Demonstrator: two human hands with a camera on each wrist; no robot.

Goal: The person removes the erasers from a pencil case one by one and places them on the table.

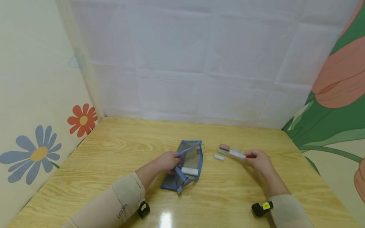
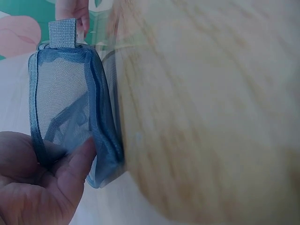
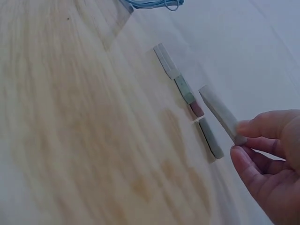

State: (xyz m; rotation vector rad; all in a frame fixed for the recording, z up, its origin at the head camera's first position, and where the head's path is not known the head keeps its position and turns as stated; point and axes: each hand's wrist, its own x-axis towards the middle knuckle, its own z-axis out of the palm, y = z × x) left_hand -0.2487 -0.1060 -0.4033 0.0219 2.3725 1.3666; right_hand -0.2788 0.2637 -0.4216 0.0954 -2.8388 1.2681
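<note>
A blue mesh zip pouch [image 1: 191, 158] lies unzipped on the table, a white block [image 1: 189, 171] showing in its opening. My left hand [image 1: 168, 161] grips the pouch's near-left side, and the left wrist view shows thumb and fingers pinching the mesh pouch [image 2: 65, 93] by its edge. To the right, my right hand [image 1: 259, 161] pinches one end of a slim white eraser-like block [image 3: 220, 112], held tilted near the others. Close by lie a pink block [image 1: 224, 147], a pale green block [image 1: 223, 152] and a small white block [image 1: 219, 157].
The wooden table [image 1: 119, 139] meets a white sheet [image 1: 171, 79] at the back. Painted walls with flowers [image 1: 40, 154] stand at both sides. A grey-green block [image 3: 211, 138] lies under the held one in the right wrist view.
</note>
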